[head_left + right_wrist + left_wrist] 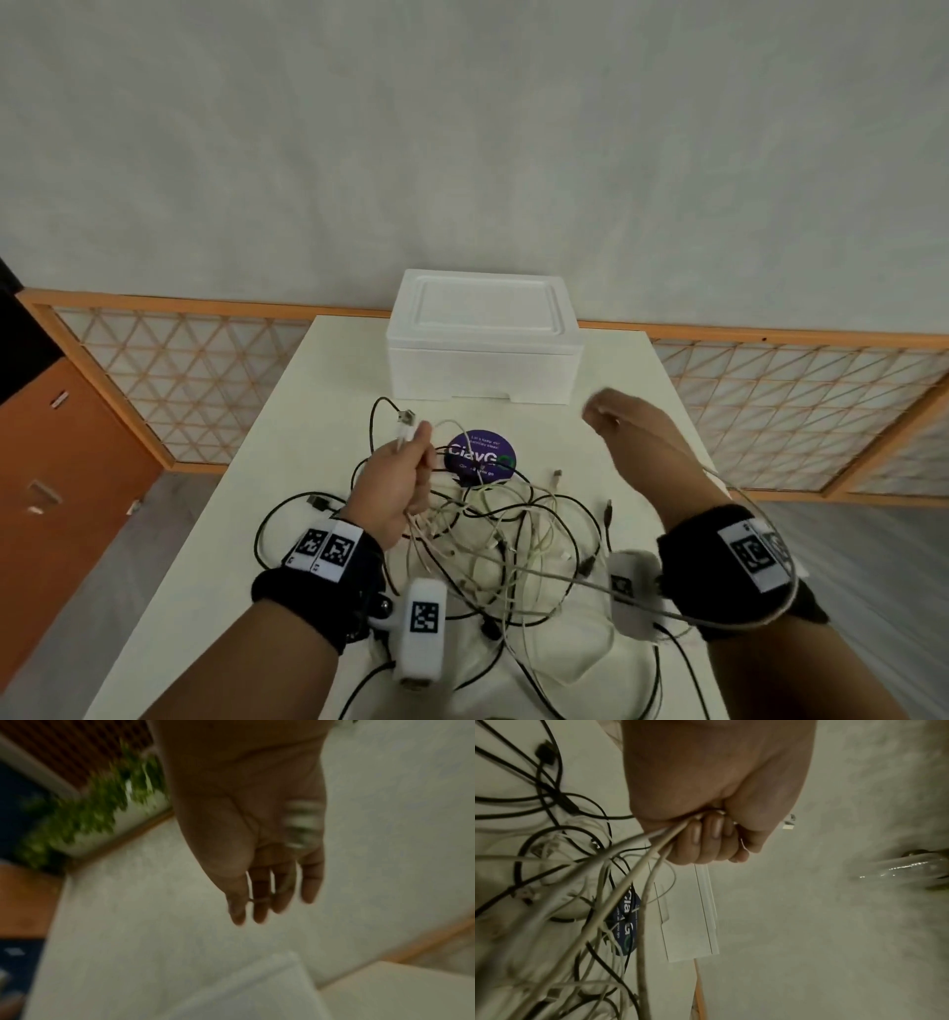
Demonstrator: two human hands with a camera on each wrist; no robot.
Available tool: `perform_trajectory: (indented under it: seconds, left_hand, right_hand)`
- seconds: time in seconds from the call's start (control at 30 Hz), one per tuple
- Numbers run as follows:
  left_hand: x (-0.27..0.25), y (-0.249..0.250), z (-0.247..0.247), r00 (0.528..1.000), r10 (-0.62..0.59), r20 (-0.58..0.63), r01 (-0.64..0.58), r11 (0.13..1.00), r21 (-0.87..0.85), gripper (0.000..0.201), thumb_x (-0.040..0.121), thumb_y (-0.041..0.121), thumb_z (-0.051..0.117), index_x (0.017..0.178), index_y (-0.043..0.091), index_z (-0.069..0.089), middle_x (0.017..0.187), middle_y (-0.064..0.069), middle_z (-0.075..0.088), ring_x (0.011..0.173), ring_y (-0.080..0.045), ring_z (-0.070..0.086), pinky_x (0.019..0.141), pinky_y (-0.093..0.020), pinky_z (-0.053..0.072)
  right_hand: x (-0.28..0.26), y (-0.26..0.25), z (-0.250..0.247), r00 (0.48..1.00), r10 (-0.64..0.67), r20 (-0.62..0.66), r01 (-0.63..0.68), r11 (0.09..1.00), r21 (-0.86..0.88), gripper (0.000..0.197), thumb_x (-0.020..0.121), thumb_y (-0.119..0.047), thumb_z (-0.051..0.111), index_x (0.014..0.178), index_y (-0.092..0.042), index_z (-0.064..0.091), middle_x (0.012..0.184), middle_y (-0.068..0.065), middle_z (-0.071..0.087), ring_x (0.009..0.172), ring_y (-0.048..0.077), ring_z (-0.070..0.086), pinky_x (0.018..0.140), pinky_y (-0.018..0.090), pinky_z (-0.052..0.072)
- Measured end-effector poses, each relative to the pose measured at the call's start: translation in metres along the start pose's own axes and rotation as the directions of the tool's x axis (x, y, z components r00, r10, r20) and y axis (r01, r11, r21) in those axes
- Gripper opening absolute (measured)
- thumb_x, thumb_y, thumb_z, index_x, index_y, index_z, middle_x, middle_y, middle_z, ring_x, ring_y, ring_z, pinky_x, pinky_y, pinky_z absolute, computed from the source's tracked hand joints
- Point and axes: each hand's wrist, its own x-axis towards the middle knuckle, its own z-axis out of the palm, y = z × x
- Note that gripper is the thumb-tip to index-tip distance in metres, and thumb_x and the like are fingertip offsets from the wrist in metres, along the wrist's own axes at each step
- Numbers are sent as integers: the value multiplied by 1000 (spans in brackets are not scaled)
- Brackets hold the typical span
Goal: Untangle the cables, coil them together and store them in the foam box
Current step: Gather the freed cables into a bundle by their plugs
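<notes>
A tangle of black and white cables [513,539] lies on the white table [308,411] in front of me. My left hand [400,478] is raised over it and grips a bunch of white cables [639,866] in its fist [706,837]; a white plug [408,417] sticks out above the thumb. My right hand [606,416] is lifted to the right, near the foam box [482,360]. It pinches a thin grey cable [259,899] between thumb and fingers, and that cable [565,578] trails round the right wrist back to the tangle. The foam box stands at the table's far edge with its lid on.
A round purple sticker [480,457] is on the table between the tangle and the box. A wooden lattice railing [179,370] runs behind the table. An orange door [51,462] is at the left. Cable loops hang over the near table edge.
</notes>
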Motion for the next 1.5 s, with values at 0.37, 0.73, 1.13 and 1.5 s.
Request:
perform_trajectory:
  seconds: [0.37, 0.73, 1.13, 1.5]
  left_hand:
    - [-10, 6, 2, 997, -11, 82, 16, 998, -56, 56, 99, 49, 38, 63, 8, 52, 50, 4, 24, 41, -10, 24, 40, -22, 27]
    - [-41, 31, 28, 951, 237, 197, -147, 911, -386, 56, 94, 49, 37, 58, 11, 58, 49, -1, 38, 45, -14, 39, 50, -26, 39]
    - [-45, 24, -7, 975, 203, 86, -145, 885, -443, 60, 100, 44, 35, 49, 14, 44, 40, 2, 23, 33, -10, 22, 39, -21, 21]
    - [-60, 9, 5, 967, 206, 147, -194, 977, -93, 30, 102, 23, 38, 87, 14, 63, 89, -4, 69, 86, -18, 58, 70, -28, 45]
  right_hand:
    - [-28, 14, -29, 976, 216, -25, -213, 926, -311, 37, 84, 0, 42, 101, -22, 66, 116, 1, 60, 98, 22, 58, 82, 32, 48]
    - [-64, -91, 57, 837, -232, 496, 120, 962, 246, 39, 87, -41, 61, 117, -22, 46, 94, -2, 67, 86, 14, 64, 77, 29, 49]
    - [-64, -99, 69, 823, -325, 466, 103, 892, 441, 47, 80, -20, 66, 124, -18, 49, 119, -5, 59, 110, 10, 55, 96, 23, 43]
    - [-73, -92, 91, 905, -282, 319, 217, 950, 227, 19, 98, -29, 43, 97, -14, 54, 82, -3, 57, 82, 20, 57, 68, 30, 38]
